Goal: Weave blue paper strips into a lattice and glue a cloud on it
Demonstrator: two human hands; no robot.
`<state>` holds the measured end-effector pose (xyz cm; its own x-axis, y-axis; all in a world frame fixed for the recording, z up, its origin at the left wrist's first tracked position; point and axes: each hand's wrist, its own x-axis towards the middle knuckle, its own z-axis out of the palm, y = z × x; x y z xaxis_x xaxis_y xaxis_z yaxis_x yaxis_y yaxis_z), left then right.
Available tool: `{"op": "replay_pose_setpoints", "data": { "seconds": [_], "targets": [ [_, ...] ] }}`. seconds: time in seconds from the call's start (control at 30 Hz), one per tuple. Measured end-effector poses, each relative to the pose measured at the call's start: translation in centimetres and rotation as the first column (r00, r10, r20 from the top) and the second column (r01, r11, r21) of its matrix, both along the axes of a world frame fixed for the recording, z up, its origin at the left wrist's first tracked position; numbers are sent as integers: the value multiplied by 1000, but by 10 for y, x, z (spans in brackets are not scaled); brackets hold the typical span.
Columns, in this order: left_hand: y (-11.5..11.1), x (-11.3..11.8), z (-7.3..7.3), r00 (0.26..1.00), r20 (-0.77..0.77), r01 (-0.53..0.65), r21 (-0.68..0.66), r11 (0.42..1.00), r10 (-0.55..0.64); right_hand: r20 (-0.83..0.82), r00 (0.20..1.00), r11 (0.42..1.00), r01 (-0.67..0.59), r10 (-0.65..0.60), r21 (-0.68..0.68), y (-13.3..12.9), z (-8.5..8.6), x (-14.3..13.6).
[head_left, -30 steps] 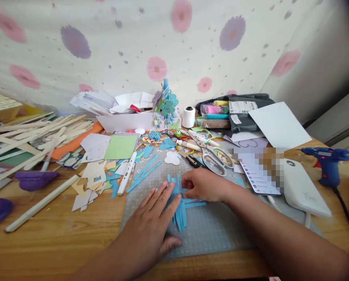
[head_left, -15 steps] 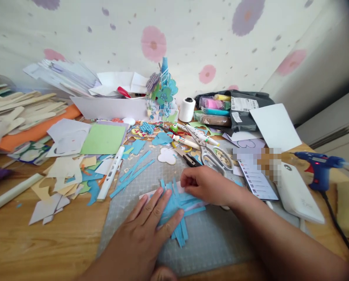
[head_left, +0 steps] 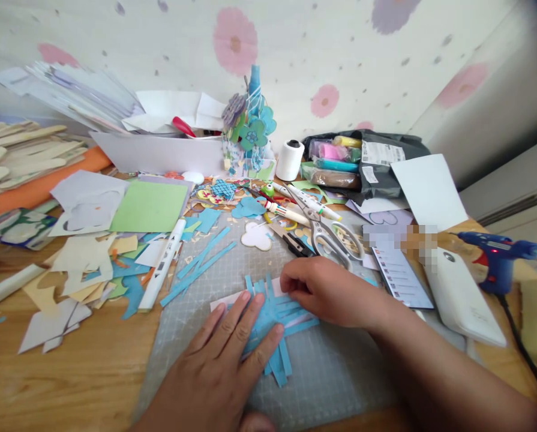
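Crossed blue paper strips (head_left: pixel 275 315) lie over a pale piece of paper on a grey cutting mat (head_left: pixel 322 378). My left hand (head_left: pixel 225 345) rests flat on the strips, fingers spread. At their right end, my right hand (head_left: pixel 324 294) is closed, its fingertips curled down at the strips. What those fingers pinch, if anything, is hidden. Loose blue strips (head_left: pixel 200 258) lie on the mat to the upper left. Just beyond my right hand are scissors (head_left: pixel 329 231) and a black utility knife (head_left: pixel 295 243).
Paper scraps (head_left: pixel 83 264) and a white marker (head_left: pixel 162 267) cover the left side. At the right are a phone (head_left: pixel 401 270), a white power bank (head_left: pixel 466 300) and a blue glue gun (head_left: pixel 497 252) with its cord. A thread spool (head_left: pixel 290 161) stands at the back.
The camera view has shifted slightly. Both hands keep almost the same place on the blue strips, the left flat and the right closed.
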<state>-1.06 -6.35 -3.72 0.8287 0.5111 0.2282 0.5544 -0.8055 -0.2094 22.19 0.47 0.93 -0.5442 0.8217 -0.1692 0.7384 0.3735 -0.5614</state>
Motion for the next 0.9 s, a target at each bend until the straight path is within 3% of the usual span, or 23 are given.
{"op": "replay_pose_setpoints", "data": {
  "seconds": [0.63, 0.77, 0.9],
  "targets": [
    [-4, 2, -7, 995, 80, -43, -112, 993, 52, 19, 992, 990, -128, 128, 65, 2, -3, -1],
    [-2, -5, 0, 986, 147, -54, -164, 985, 78, -41, 986, 980, -157, 163, 121, 2, 4, 4],
    [1, -19, 9, 958, 280, -33, -96, 995, 59, -114, 961, 953, -226, 252, 203, -11, 6, 14]
  ]
}}
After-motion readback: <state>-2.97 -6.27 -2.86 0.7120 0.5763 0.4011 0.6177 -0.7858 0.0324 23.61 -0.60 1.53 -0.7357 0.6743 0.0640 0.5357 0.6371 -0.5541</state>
